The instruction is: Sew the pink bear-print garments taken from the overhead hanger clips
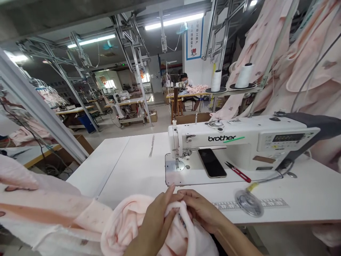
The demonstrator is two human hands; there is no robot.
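Pale pink plush fabric (128, 217) lies bunched at the table's front edge and trails off to the left. My left hand (160, 213) is closed on a folded edge of it, thumb below and index finger stretched toward the machine. My right hand (198, 209) pinches the same edge from the other side, its fingertips close to the left ones. Beyond both hands stands a white Brother sewing machine (213, 138), its needle area a short way ahead of them. What lies between the fingertips is partly hidden.
On the table (119, 160) a black phone (212, 163) and red thread snips (238, 172) lie beside the machine. A clear round disc (249, 202) rests over a printed ruler strip (277, 202). Thread cones (244, 75) stand behind. Pink fabric hangs at right. A person (183, 80) sits at a far table.
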